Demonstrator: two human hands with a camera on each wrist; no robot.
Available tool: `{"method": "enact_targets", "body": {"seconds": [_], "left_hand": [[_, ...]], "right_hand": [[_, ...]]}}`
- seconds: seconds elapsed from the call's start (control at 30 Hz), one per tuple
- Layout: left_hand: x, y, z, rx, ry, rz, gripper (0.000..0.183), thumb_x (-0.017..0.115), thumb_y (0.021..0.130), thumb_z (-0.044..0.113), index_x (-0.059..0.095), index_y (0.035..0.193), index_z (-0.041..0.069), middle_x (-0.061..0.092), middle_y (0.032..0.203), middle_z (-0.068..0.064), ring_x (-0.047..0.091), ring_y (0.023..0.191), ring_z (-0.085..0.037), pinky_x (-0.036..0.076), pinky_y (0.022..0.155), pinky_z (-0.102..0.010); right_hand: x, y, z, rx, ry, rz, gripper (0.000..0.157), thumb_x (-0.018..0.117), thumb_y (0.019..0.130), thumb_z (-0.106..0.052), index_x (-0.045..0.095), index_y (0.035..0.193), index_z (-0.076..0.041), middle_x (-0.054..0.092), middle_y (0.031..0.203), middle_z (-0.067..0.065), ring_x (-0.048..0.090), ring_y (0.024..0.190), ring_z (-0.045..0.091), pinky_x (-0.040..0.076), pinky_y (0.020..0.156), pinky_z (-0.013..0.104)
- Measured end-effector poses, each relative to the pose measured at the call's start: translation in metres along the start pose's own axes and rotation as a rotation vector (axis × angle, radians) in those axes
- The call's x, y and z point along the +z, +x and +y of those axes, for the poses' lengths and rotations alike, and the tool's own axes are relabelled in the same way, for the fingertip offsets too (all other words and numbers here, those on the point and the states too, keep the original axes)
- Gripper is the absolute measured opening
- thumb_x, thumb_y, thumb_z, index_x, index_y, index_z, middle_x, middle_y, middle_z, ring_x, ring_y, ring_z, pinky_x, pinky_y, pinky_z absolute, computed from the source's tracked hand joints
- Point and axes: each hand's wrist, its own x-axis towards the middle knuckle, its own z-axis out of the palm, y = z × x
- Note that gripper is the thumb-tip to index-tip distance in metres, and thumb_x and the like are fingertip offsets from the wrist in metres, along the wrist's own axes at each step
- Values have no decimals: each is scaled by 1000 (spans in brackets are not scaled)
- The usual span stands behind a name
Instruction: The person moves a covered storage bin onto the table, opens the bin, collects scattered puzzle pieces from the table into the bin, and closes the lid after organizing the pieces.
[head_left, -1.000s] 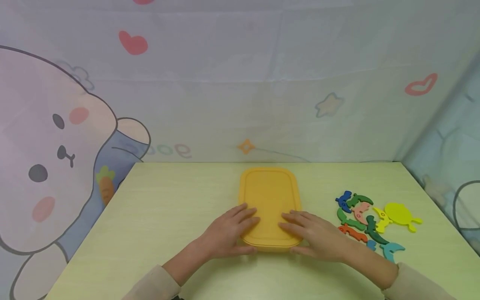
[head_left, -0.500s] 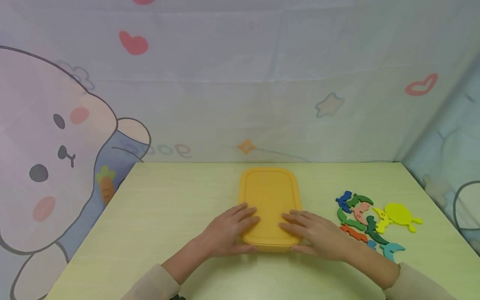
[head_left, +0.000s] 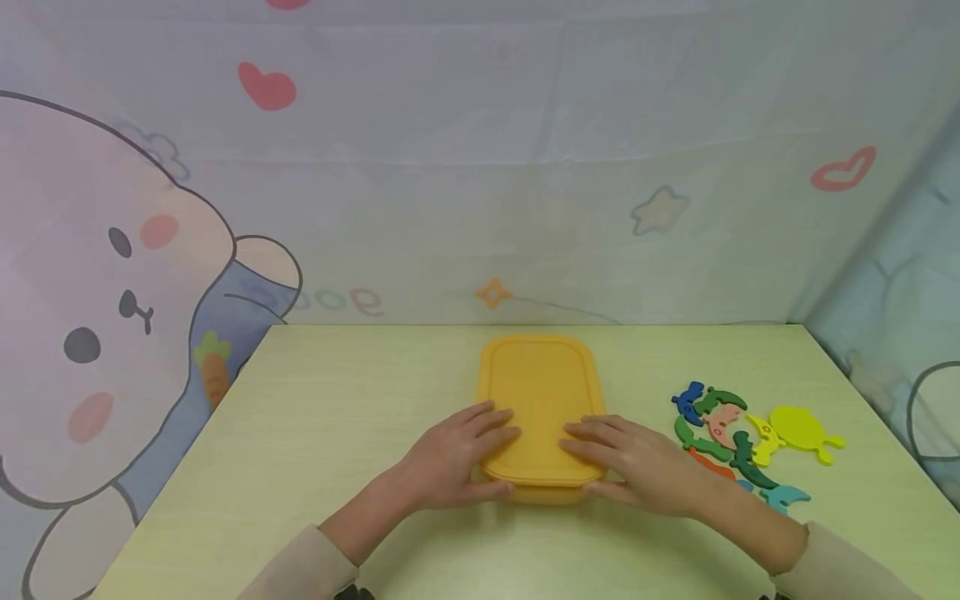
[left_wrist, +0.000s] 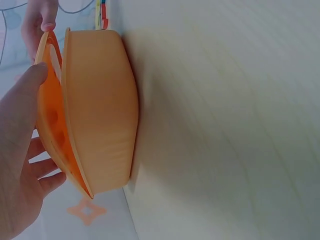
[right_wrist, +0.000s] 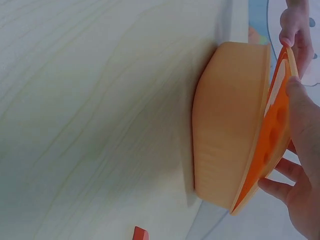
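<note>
A yellow-orange plastic lid [head_left: 536,392] sits over a matching box [head_left: 547,496] in the middle of the table. Its near edge is raised, and both wrist views show a wedge-shaped gap that narrows to the far end, where lid and box meet. My left hand [head_left: 453,454] holds the lid's near left corner, thumb at the front edge and fingers spread on top. At the near right corner my right hand [head_left: 641,467] grips the same way. Through the gap, the lid's underside [left_wrist: 54,115] shows rounded marks, and the box wall [right_wrist: 227,120] stands on the table.
To the right lie several flat animal-shaped pieces, among them a yellow turtle-like one [head_left: 798,427], a pink one [head_left: 722,425] and a light blue one [head_left: 785,497]. My right forearm passes close by them. A printed cloth [head_left: 450,167] hangs behind the table [head_left: 337,400].
The lid's near edge has risen slightly off the box, and both hands have moved up a little with it. The animal pieces have stayed put.
</note>
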Motion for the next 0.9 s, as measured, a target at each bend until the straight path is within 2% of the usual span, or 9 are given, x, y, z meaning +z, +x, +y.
{"method": "enact_targets", "body": {"seconds": [0.3, 0.67, 0.9], "left_hand": [[-7, 1, -2, -14, -13, 8, 64, 50, 85, 59, 47, 134, 17, 44, 140, -3, 36, 132, -24, 33, 108, -36], [-13, 3, -2, -20, -25, 26, 61, 47, 87, 59, 49, 133, 18, 46, 137, -1, 38, 130, -22, 34, 107, -36], [-18, 3, -2, -12, -37, 65, 57, 49, 87, 55, 52, 131, 18, 49, 134, 0, 41, 127, -21, 36, 106, -35]], "right_hand": [[-3, 3, 3, -20, -14, 42, 48, 56, 88, -44, 55, 128, -18, 55, 129, -1, 51, 116, 23, 49, 90, 40], [-8, 6, 5, -22, -5, 56, 46, 55, 90, -42, 54, 129, -18, 55, 128, -1, 50, 115, 20, 48, 91, 39], [-12, 8, 5, -15, -1, 78, 45, 55, 90, -41, 55, 128, -18, 55, 126, -2, 51, 114, 19, 49, 90, 39]]}}
